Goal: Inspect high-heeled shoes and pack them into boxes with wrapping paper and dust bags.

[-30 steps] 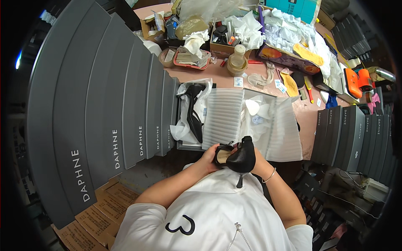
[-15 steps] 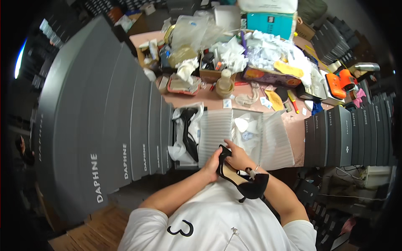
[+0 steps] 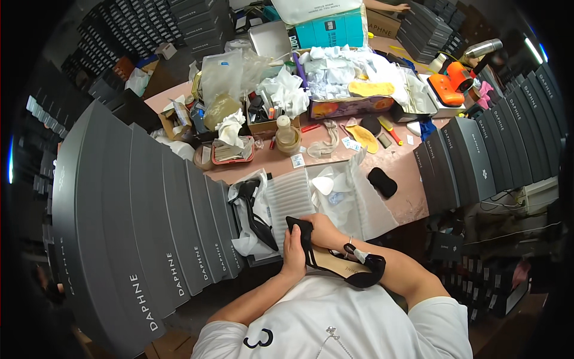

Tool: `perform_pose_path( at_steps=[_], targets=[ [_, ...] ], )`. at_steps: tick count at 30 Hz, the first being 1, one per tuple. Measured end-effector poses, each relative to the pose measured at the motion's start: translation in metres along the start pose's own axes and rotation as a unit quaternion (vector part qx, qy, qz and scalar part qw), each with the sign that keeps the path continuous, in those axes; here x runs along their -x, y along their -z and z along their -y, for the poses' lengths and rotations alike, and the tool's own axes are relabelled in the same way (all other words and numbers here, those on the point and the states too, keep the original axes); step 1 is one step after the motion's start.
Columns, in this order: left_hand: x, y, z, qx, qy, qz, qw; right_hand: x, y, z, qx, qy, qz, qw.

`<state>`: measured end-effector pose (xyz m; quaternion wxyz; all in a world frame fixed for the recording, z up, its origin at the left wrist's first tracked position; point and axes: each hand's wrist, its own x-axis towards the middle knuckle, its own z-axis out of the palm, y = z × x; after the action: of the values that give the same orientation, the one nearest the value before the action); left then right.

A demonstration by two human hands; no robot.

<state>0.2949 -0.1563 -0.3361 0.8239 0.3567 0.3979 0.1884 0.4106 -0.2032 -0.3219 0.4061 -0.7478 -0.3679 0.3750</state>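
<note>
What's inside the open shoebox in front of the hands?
In the shoebox lies a second black heel on white tissue paper. Whatever is beneath the paper is hidden. Both hands, left and right, hold the other heel.

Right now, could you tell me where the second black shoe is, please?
In the head view, the second black shoe lies in the open box left of centre, on white paper, just left of the left hand.

grey shoe boxes (image 3: 149, 239) stacked left | teal carton (image 3: 335, 27) far | orange tool (image 3: 451, 81) far right | yellow insoles (image 3: 371, 88) centre
</note>
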Motion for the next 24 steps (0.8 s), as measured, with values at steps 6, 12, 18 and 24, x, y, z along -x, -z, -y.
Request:
perform_pose_path(
  at_steps=[6,12,18,24],
  targets=[
    [-0.001,0.009,-0.009,0.036,0.04,0.003,0.999,-0.01,-0.008,0.005,0.185,0.03,0.004,0.982],
    [-0.009,0.005,-0.006,0.194,0.148,0.059,0.968,-0.009,-0.003,-0.003,0.153,0.028,0.01,0.988],
    [-0.053,0.021,-0.007,0.235,0.282,0.114,0.923,0.016,0.07,-0.008,-0.209,-0.002,0.036,0.977],
    [-0.076,0.03,-0.009,0.206,0.313,0.072,0.924,0.022,0.086,0.018,-0.109,0.011,0.203,0.973]
  ],
)
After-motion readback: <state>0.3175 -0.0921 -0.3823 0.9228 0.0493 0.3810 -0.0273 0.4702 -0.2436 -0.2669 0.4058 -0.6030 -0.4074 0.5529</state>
